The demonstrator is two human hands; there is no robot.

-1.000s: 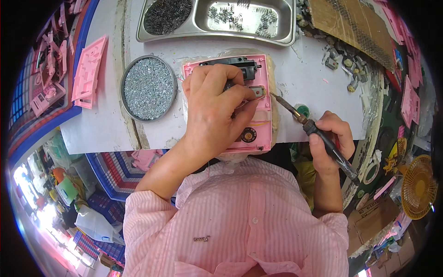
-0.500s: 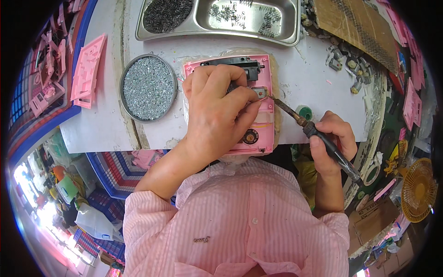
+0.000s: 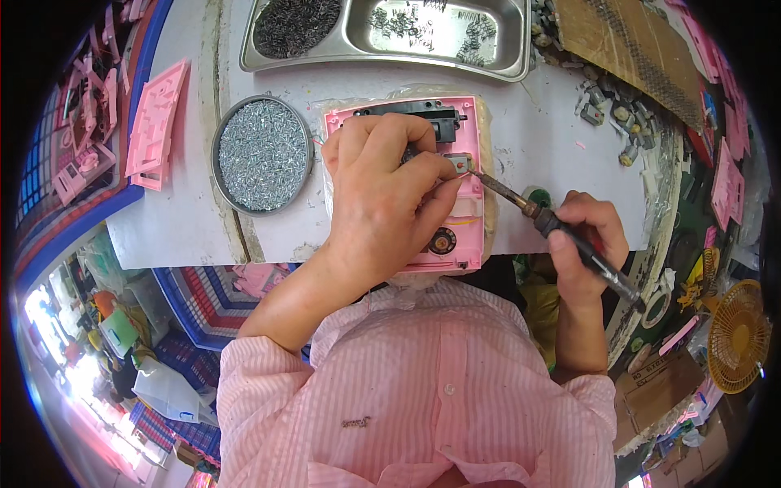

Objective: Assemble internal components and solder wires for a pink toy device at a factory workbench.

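A pink plastic casing (image 3: 477, 244) lies in front of me, holding a black mechanism (image 3: 445, 128), a small metal motor (image 3: 460, 161) and a round black part (image 3: 442, 241). Across the casing reaches my left hand (image 3: 378, 191), its thumb and index finger pinching a thin red wire (image 3: 464, 174) beside the motor. The hand covers much of the casing's left half. My right hand (image 3: 587, 248) grips the dark handle of a soldering iron (image 3: 602, 267). Its tip meets the motor's end close to the wire; whether they touch is too small to tell.
Left of the casing stands a round tin (image 3: 260, 154) of small metal screws. A steel tray (image 3: 390, 60) with springs lies at the back. Small motors (image 3: 626, 122) are heaped at the right, near a green reel (image 3: 538, 197). A pink panel (image 3: 159, 126) rests far left.
The soldering iron has shifted slightly, its handle end moving a little right and up with my right hand. My left hand stays in place.
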